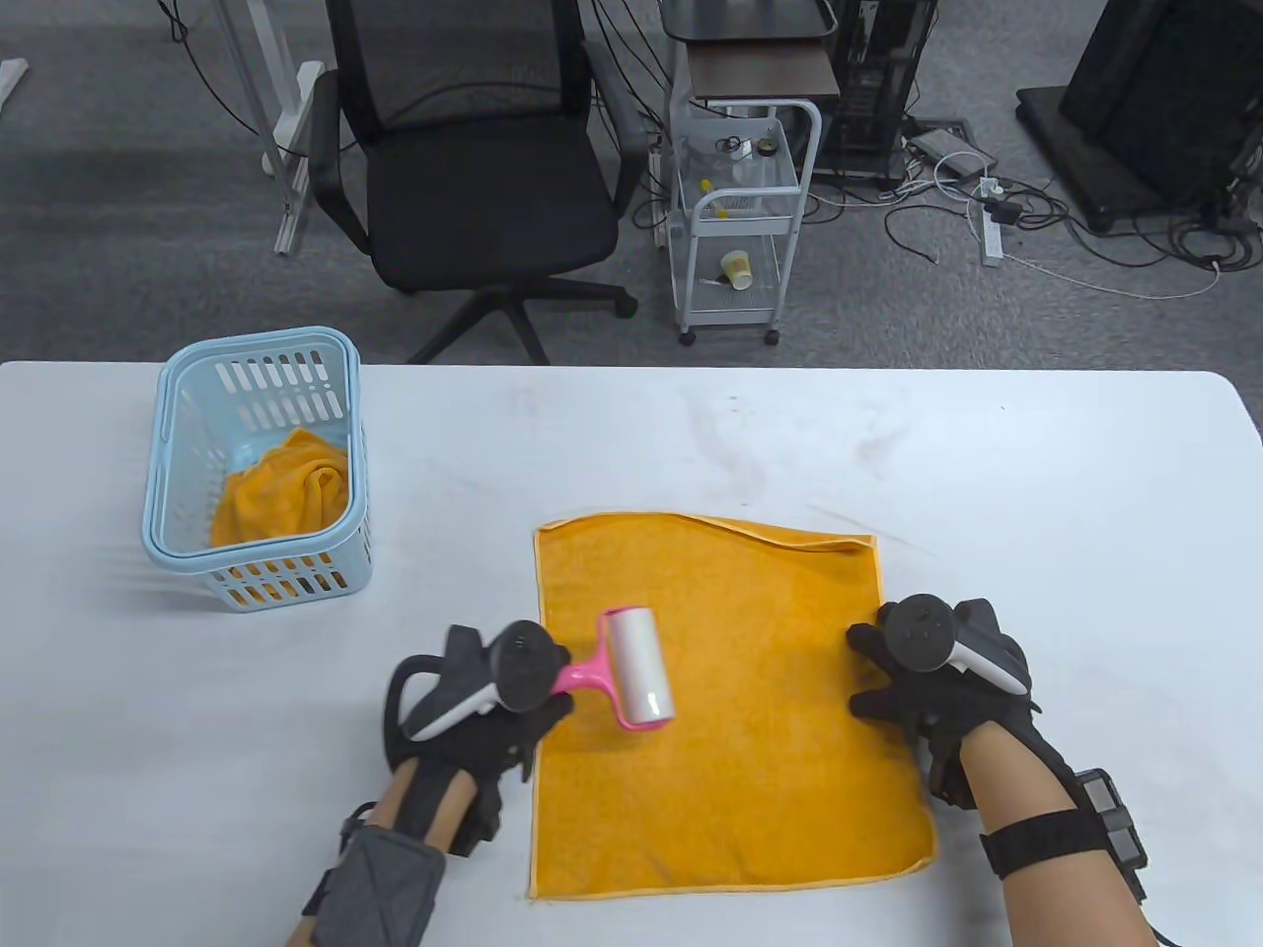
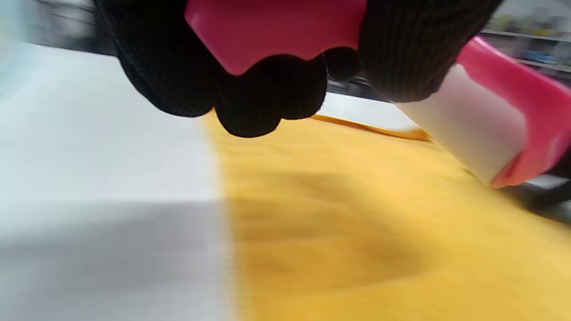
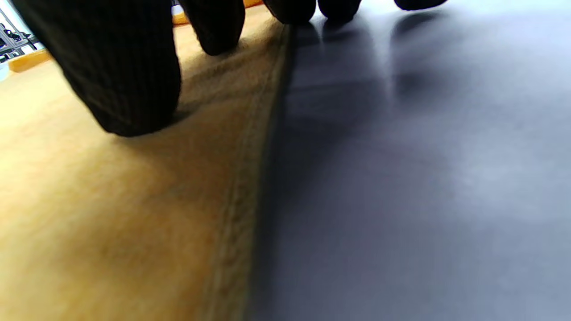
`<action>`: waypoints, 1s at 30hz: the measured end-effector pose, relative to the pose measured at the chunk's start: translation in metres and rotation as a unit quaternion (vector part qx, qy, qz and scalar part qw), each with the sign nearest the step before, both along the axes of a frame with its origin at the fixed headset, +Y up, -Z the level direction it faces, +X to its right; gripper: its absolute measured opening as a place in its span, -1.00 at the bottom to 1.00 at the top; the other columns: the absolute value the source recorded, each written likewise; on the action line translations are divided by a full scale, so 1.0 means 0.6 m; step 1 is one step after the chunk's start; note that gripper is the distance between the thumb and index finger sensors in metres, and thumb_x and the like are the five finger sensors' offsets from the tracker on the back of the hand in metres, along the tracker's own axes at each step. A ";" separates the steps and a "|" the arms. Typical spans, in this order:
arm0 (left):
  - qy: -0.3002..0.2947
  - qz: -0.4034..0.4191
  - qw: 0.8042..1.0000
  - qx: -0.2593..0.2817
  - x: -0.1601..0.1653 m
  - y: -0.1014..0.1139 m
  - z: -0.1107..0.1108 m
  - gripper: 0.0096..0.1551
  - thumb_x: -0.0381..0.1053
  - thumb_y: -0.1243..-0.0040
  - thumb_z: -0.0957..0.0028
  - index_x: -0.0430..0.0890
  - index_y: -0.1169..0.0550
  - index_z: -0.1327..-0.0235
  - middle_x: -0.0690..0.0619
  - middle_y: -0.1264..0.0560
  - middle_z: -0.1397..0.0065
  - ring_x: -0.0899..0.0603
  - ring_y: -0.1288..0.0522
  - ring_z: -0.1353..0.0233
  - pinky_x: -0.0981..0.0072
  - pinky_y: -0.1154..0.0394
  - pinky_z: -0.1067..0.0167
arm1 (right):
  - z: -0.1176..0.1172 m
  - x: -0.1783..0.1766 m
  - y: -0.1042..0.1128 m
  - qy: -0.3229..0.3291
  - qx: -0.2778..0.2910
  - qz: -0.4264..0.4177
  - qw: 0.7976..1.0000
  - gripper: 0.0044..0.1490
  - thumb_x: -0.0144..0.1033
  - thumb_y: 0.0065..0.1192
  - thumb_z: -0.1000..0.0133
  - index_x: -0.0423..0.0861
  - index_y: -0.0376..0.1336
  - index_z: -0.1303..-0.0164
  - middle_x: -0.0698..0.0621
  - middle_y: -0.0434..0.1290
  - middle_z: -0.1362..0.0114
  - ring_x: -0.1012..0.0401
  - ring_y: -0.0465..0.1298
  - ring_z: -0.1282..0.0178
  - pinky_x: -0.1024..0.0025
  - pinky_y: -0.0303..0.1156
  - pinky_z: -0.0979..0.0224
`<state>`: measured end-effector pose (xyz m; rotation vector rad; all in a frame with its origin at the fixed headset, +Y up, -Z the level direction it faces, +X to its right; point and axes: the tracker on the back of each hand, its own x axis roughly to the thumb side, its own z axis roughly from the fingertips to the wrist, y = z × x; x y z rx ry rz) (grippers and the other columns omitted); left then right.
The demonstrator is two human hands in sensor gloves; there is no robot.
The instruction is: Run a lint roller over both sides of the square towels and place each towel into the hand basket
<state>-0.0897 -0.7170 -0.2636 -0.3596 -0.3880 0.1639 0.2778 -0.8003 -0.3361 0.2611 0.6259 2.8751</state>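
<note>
An orange square towel (image 1: 730, 710) lies flat on the white table (image 1: 1036, 473), its far edge slightly folded over. My left hand (image 1: 513, 705) grips the pink handle of a lint roller (image 1: 631, 681), and the white roll rests on the towel's left part. In the left wrist view my curled fingers (image 2: 267, 93) wrap the pink handle, with the lint roller (image 2: 473, 120) over the towel (image 2: 379, 232). My right hand (image 1: 918, 681) presses flat on the towel's right edge; its fingertips (image 3: 129, 89) touch the towel (image 3: 111, 214) by the hem. A light blue hand basket (image 1: 259, 464) at the left holds another crumpled orange towel (image 1: 286, 488).
Beyond the table's far edge stand a black office chair (image 1: 474, 168) and a white wire trolley (image 1: 740, 217) on grey carpet, with cables and dark equipment at the back right. Bare tabletop (image 3: 424, 178) lies to the right of the towel.
</note>
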 end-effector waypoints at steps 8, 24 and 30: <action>-0.140 0.008 0.985 -0.096 0.180 -0.078 0.038 -0.39 0.20 -0.21 -0.07 0.20 -0.29 -0.38 0.09 -0.51 -0.35 -0.15 -0.65 -0.19 -0.01 -0.63 -0.14 | 0.003 0.000 0.001 0.001 0.000 -0.002 1.000 0.04 0.11 0.44 -0.05 0.07 0.02 -0.67 -0.19 -0.14 -0.73 -0.26 -0.10 -0.69 -0.44 0.01 -0.51; -0.019 -0.309 0.949 -0.065 -0.035 -0.049 0.044 -0.60 0.04 -0.37 -0.10 0.25 -0.45 -0.14 0.14 -0.61 -0.22 -0.13 -0.71 -0.13 -0.11 -0.65 -0.12 | 0.003 0.000 0.001 0.001 0.000 -0.001 1.000 0.04 0.11 0.45 -0.05 0.07 0.02 -0.67 -0.20 -0.14 -0.73 -0.26 -0.11 -0.69 -0.44 0.01 -0.51; 0.008 -0.247 0.964 -0.095 -0.083 -0.028 0.028 -0.51 0.05 -0.37 -0.12 0.23 -0.38 -0.25 0.14 -0.55 -0.28 -0.12 -0.68 -0.15 -0.05 -0.66 -0.10 | 0.004 0.000 0.001 0.001 0.000 -0.003 1.000 0.04 0.11 0.45 -0.05 0.07 0.01 -0.67 -0.20 -0.15 -0.73 -0.26 -0.11 -0.69 -0.44 0.01 -0.51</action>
